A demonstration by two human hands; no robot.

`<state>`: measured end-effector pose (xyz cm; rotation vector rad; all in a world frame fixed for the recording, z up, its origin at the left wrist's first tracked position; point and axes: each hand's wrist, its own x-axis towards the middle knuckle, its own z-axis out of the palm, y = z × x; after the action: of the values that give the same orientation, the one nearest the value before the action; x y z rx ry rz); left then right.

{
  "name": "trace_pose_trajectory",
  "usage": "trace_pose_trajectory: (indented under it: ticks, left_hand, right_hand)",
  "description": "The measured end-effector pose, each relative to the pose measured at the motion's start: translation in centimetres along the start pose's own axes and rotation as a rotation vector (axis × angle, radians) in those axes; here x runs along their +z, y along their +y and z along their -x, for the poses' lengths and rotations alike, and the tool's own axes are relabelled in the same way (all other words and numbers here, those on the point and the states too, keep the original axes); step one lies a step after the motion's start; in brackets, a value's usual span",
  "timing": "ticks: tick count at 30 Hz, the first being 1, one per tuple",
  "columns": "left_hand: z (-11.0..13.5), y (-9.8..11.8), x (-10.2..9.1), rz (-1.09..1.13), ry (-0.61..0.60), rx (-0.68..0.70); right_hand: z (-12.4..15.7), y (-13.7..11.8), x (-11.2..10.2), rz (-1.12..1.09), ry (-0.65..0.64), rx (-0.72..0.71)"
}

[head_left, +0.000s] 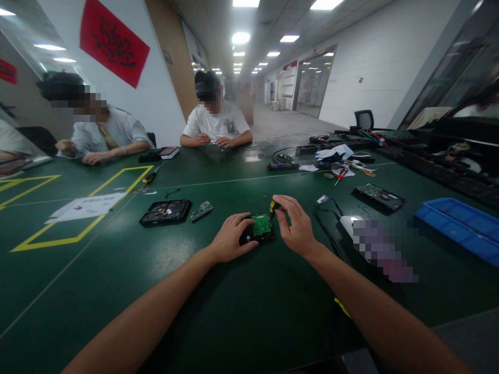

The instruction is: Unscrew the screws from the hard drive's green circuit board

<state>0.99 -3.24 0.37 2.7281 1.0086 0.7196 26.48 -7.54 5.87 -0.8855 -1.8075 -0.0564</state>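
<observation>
A hard drive (264, 235) lies on the green table in front of me, its green circuit board (261, 224) facing up. My left hand (233, 237) grips the drive's left side, thumb along the near edge and fingers over the board. Pinched in my right hand (295, 227) is a small yellow and black screwdriver (274, 206), held upright with its tip down at the board's right edge. Whether the tip sits in a screw is too small to tell. Left of the drive are a loose circuit board piece (201, 211) and an opened black drive case (165, 212).
Another hard drive (379, 198) and a blue tray (462, 228) lie to the right, near a phone-like device (351, 228) on a cable. Farther back are a red screwdriver (341, 175), gloves (334, 154) and a paper sheet (86, 206). Two people sit across the table.
</observation>
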Motion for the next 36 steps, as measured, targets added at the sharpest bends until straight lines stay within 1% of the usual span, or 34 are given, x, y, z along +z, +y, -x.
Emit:
trace_pose_trajectory:
  ticks: [2, 5, 8, 12, 15, 21, 25, 31, 36]
  left_hand:
    - [0.05, -0.03, 0.12, 0.0, 0.011, -0.027]
    - [0.07, -0.03, 0.14, -0.012, 0.017, -0.058]
    - [0.03, -0.05, 0.05, -0.013, -0.001, -0.05]
    - [-0.02, -0.11, 0.0, -0.022, -0.017, -0.03]
    - [-0.03, -0.07, -0.01, -0.027, -0.018, -0.025]
    - [-0.11, 0.21, -0.19, -0.026, -0.023, -0.032]
    - [-0.15, 0.32, -0.28, -0.029, -0.034, -0.035]
    - [-0.13, 0.21, -0.33, -0.012, -0.022, -0.018]
    - [-0.12, 0.25, -0.27, -0.025, -0.019, -0.026]
  right_hand:
    - [0.03, 0.05, 0.01, -0.011, -0.003, 0.018]
    - [0.12, 0.19, 0.14, -0.018, 0.028, 0.023]
    - [0.2, 0.2, 0.3, -0.018, 0.051, 0.024]
    - [0.27, 0.01, 0.4, -0.053, 0.019, 0.056]
    - [0.2, 0.01, 0.34, -0.026, 0.017, 0.049]
    - [0.01, 0.28, 0.01, 0.052, 0.07, 0.015]
    - [0.06, 0.33, -0.04, 0.048, 0.051, 0.005]
    - [0.1, 0.29, 0.08, 0.01, -0.029, 0.006]
    - [0.09, 0.38, 0.01, 0.051, 0.021, -0.01]
